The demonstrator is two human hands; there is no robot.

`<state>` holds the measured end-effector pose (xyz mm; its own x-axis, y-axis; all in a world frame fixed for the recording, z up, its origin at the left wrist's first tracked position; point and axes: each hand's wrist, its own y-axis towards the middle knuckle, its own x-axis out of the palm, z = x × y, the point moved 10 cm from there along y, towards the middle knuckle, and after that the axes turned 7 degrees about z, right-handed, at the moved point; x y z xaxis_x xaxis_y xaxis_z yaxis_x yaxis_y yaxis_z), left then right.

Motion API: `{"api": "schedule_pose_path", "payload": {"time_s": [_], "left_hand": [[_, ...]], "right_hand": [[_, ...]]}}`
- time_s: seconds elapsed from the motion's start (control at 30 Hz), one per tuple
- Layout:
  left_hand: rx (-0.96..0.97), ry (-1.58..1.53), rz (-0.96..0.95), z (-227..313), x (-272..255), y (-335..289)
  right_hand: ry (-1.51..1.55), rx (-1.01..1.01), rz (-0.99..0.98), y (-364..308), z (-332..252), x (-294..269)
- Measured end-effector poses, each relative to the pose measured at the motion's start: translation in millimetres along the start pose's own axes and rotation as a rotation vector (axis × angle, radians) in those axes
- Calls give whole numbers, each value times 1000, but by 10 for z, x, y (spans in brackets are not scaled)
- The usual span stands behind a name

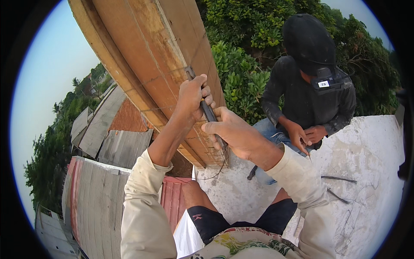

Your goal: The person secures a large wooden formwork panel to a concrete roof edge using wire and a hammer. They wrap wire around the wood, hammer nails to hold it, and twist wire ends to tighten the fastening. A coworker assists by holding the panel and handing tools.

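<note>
In front of me rises a tall wooden column form (157, 56) of brown panels with lighter timber battens. A dark, long-handled hand tool (208, 111) lies slantwise against its face, a small metal head at the upper end; its exact kind is hard to make out. My left hand (192, 97) is closed around the upper part, just below the head. Lower down, my right hand (239, 131) grips the other end, thumb along the handle. A thin dark wire (219, 172) loops out by the column's foot, below my right hand.
A co-worker in a black cap and dark shirt (308, 90) crouches close at right, hands together. Bundles of dark wire (339, 178) lie on the pale concrete slab (366, 151). Lower roofs (99, 194) drop away at left. Leafy bushes (241, 77) stand behind the column.
</note>
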<state>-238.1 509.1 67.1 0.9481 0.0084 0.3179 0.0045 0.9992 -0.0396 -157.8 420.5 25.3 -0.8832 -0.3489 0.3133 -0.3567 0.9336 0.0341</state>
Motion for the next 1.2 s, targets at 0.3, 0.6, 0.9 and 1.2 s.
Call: {"api": "schedule_pose_path", "payload": {"time_s": [0.3,0.6,0.9,1.2], "left_hand": [[256,511,65,96,-121,-151],[470,672,121,256,-187,-88],[562,707,130,259,-184,-84],[640,731,151,188,-317,50]], "right_hand": [[-83,-157,92,115,42,4],[-360,-419,245,257,125,5],[-341,-438,196,338,213,-12],[-294,-533,217,468,310,-31]]}}
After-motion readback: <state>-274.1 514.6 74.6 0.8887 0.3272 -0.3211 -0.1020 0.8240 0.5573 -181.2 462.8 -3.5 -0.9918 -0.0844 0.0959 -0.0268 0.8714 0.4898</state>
